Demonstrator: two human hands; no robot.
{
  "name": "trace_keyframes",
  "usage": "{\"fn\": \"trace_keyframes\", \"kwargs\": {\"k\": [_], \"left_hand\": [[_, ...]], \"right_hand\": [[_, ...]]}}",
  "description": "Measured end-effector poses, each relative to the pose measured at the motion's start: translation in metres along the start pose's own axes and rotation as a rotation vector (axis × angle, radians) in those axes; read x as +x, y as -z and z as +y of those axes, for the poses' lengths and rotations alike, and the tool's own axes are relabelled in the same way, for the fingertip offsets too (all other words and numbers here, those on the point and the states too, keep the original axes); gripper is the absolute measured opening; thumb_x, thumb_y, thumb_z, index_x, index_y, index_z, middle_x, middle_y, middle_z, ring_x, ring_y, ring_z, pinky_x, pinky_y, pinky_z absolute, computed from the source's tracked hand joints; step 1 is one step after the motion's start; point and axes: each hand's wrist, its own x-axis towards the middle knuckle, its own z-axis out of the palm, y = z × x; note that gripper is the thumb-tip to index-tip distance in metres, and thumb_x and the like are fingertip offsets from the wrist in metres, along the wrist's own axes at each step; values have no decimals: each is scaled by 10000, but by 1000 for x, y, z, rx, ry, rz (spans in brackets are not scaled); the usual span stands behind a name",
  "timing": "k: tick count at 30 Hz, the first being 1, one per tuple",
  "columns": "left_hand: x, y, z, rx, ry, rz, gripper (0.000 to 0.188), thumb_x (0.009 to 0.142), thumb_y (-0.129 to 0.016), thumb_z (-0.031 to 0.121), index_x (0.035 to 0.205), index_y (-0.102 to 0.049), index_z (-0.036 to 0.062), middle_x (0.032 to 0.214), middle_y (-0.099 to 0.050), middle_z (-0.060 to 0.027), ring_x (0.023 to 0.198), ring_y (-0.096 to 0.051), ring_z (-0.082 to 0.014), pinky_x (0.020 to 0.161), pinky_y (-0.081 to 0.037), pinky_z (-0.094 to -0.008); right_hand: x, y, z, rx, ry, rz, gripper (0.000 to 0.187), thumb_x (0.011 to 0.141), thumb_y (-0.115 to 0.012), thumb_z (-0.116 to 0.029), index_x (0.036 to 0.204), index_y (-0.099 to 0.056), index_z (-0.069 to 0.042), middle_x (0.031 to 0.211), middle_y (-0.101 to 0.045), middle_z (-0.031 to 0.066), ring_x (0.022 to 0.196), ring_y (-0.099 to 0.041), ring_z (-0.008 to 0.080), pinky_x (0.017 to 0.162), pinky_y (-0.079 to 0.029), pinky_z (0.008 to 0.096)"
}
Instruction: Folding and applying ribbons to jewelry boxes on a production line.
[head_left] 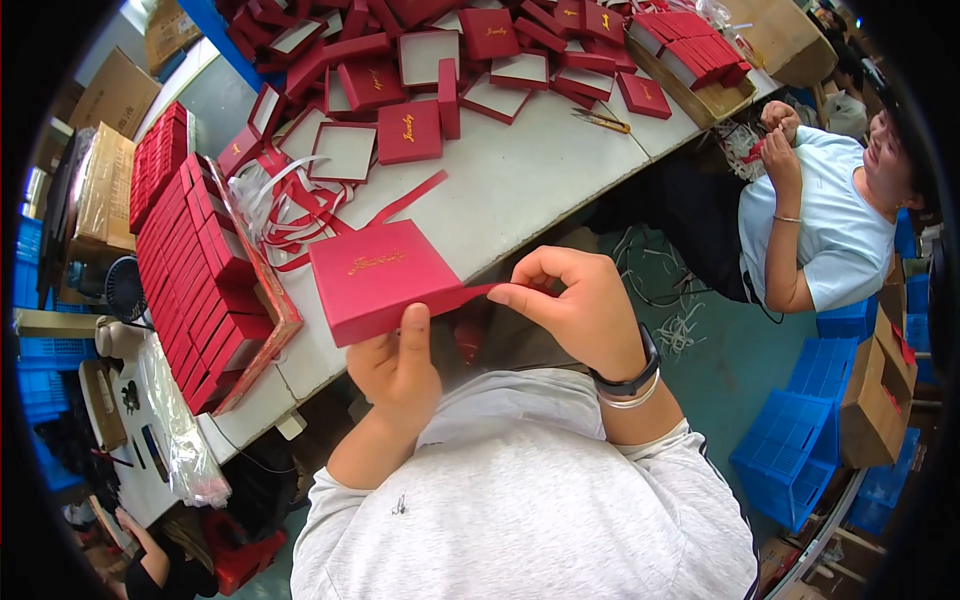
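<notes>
My left hand (400, 370) grips a red gift box (375, 275) with gold lettering on its lid, thumb along the near side and fingers underneath. A red ribbon (472, 293) runs from the box's right side to my right hand (570, 300), which pinches its end between thumb and forefinger. The box is held tilted in front of my body, at the table's near edge. Behind it lies a tangle of red and white ribbons (290, 205), with one red strip reaching toward the box. My right wrist wears a dark band.
A heap of loose red boxes and lids (410, 130) covers the table's far part. Neat stacks of red boxes (190, 270) fill a tray at left. Scissors (602, 121) lie near the far edge. A co-worker (820, 210) sits at right; blue crates (790, 440) stand on the floor.
</notes>
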Motion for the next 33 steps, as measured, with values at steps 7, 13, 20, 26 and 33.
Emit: {"fn": "trace_keyframes", "kwargs": {"k": [7,13,20,26,33], "left_hand": [[10,6,6,-16,5,133,142,915,-509,84,963,-577,-31,925,-607,-49,836,-513,-87,795,-380,-237],[2,10,15,-110,38,86,162,929,-502,125,967,-576,-14,894,-621,-46,801,-542,-97,769,-394,-222],[1,13,15,-355,148,13,261,941,-491,216,1037,-569,-14,1023,-627,-110,923,-586,-163,832,-428,-307],[3,14,4,-568,292,-21,328,941,-483,265,1125,-530,-2,1073,-615,-105,954,-593,-205,850,-446,-367],[0,24,-6,-627,326,-75,337,943,-472,275,1170,-505,28,1138,-590,-101,994,-593,-228,778,-514,-383]], "right_hand": [[2,8,11,151,-61,-71,204,787,-696,-199,797,-652,0,641,-609,54,584,-531,92,550,-417,224],[8,9,13,199,-11,-75,168,808,-674,-163,822,-652,3,672,-614,36,617,-536,77,566,-421,216],[17,4,9,245,32,-70,135,790,-693,-130,789,-648,-3,674,-600,5,622,-514,48,562,-398,191],[27,-4,12,240,19,-103,150,778,-711,-143,803,-658,-5,670,-602,5,624,-514,47,569,-400,189],[28,-12,6,255,-38,-138,165,766,-728,-152,783,-663,-1,655,-599,4,633,-514,44,569,-399,189]]}}
